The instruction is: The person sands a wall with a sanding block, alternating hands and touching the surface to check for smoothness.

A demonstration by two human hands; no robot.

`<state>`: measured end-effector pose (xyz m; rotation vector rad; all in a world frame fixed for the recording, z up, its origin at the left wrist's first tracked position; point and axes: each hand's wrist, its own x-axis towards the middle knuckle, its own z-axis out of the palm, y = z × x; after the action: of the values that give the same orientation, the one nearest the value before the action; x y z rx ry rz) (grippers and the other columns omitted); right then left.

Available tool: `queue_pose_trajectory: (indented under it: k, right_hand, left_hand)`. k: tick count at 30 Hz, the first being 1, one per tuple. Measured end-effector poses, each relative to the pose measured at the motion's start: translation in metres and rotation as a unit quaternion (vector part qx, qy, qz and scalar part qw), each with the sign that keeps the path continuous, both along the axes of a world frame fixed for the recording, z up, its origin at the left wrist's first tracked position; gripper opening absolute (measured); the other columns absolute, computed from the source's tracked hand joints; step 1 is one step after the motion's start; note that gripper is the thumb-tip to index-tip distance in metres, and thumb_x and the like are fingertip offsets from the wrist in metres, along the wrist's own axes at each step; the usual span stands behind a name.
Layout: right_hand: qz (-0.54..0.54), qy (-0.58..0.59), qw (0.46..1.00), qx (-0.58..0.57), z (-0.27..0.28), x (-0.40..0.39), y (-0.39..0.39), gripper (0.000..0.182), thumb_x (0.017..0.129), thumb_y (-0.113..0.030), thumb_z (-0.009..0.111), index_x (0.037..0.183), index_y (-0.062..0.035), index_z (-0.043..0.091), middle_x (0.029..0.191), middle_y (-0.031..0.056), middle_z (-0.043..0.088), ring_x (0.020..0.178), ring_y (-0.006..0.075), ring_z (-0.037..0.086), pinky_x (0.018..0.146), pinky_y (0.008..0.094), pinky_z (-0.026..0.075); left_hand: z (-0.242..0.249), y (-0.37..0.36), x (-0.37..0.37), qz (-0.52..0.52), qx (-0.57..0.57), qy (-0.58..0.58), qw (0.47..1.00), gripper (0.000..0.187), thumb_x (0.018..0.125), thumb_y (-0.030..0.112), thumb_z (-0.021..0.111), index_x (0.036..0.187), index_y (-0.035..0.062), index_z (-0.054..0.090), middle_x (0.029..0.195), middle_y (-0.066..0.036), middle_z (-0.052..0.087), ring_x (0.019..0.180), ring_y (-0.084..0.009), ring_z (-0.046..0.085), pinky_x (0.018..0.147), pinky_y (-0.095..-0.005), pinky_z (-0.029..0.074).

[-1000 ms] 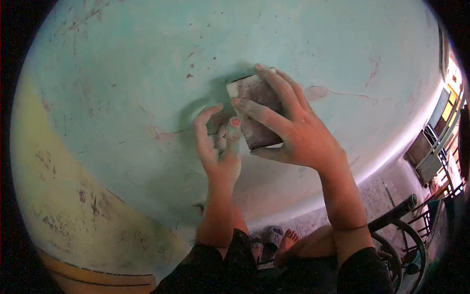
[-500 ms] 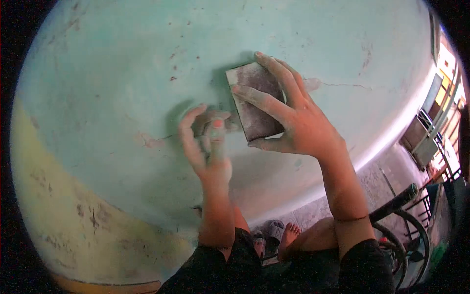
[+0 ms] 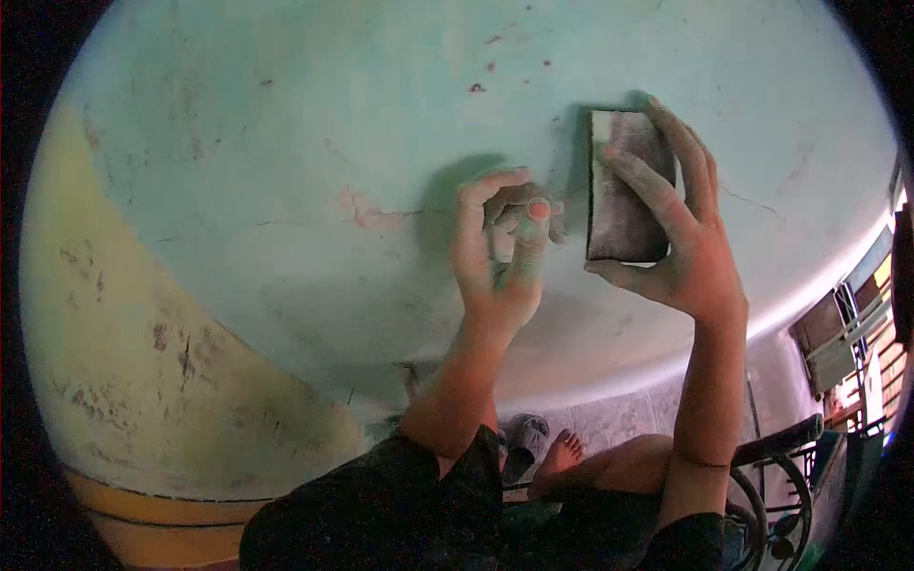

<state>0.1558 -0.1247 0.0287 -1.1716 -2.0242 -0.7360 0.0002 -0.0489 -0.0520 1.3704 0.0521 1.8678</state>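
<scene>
A dusty dark grey sanding pad [image 3: 628, 205] with a paler left side lies against the pale green wall [image 3: 333, 124]. My right hand [image 3: 685, 219] grips it, thumb at its lower edge and fingers over its face and upper right corner. Left of the pad, my left hand [image 3: 500, 247] is close to the wall with loosely bent, dust-covered fingers. Its index finger and thumb are apart, and I see nothing held between them. The other fingertips are partly behind the thumb. A thin crack [image 3: 409, 212] in the wall runs behind this hand.
The wall's lower left is yellowish and scuffed [image 3: 181, 352], above an orange band [image 3: 171, 514]. Below are tiled floor [image 3: 619, 407], a bare foot [image 3: 562, 455] and a grey sandal [image 3: 526, 436]. A dark curved metal frame [image 3: 790, 476] stands at lower right.
The view has shifted left, so both hands and the pad appear farther right. My left hand's fingers are bent further inward. My right hand still grips the pad, which appears more upright.
</scene>
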Motion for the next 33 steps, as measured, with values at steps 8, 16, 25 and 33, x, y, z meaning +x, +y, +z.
queue_pose_trajectory:
  k: [8, 16, 25, 33]
  right_hand:
    - [-0.003, 0.006, 1.0, -0.014, 0.002, 0.003, -0.003, 0.093, 0.044, -0.018, 0.089, 0.131, -0.0202, 0.058, 0.152, 0.0161, 0.035, 0.133, 0.0415, 0.037, 0.108, 0.0507, 0.037]
    - [0.001, 0.0, 1.0, -0.013, 0.001, 0.004, -0.002, 0.094, 0.051, -0.016, 0.086, 0.137, -0.0284, 0.05, 0.154, 0.0118, 0.029, 0.133, 0.0427, 0.036, 0.106, 0.0503, 0.043]
    - [0.025, 0.001, 1.0, 0.015, -0.02, 0.002, 0.007, 0.098, 0.051, -0.017, 0.089, 0.14, -0.0258, 0.049, 0.154, 0.0167, 0.028, 0.139, 0.0464, 0.028, 0.109, 0.053, 0.039]
    - [0.05, 0.006, 0.999, 0.017, -0.028, 0.005, 0.011, 0.099, 0.056, -0.023, 0.087, 0.144, -0.0287, 0.042, 0.154, 0.0181, 0.025, 0.139, 0.0488, 0.027, 0.11, 0.0539, 0.037]
  left_hand:
    - [-0.008, 0.007, 0.005, 0.015, 0.032, -0.007, 0.999, 0.028, 0.096, 0.013, 0.06, 0.118, 0.0001, 0.049, 0.092, -0.011, 0.06, 0.076, -0.0151, 0.059, 0.066, -0.0282, 0.05]
    - [-0.011, 0.006, 0.003, 0.117, 0.03, 0.023, 0.992, 0.028, 0.094, 0.02, 0.062, 0.114, 0.0015, 0.054, 0.092, -0.011, 0.06, 0.071, -0.0158, 0.057, 0.063, -0.0312, 0.049]
    - [-0.01, 0.004, -0.019, 0.24, 0.094, 0.02, 0.966, 0.031, 0.094, 0.022, 0.061, 0.115, 0.0014, 0.051, 0.089, -0.01, 0.057, 0.071, -0.0167, 0.053, 0.066, -0.0313, 0.048]
    - [0.0, -0.012, -0.031, 0.166, 0.066, -0.031, 0.983, 0.03, 0.094, 0.018, 0.059, 0.116, 0.0, 0.047, 0.085, -0.012, 0.056, 0.064, -0.0158, 0.052, 0.062, -0.0303, 0.047]
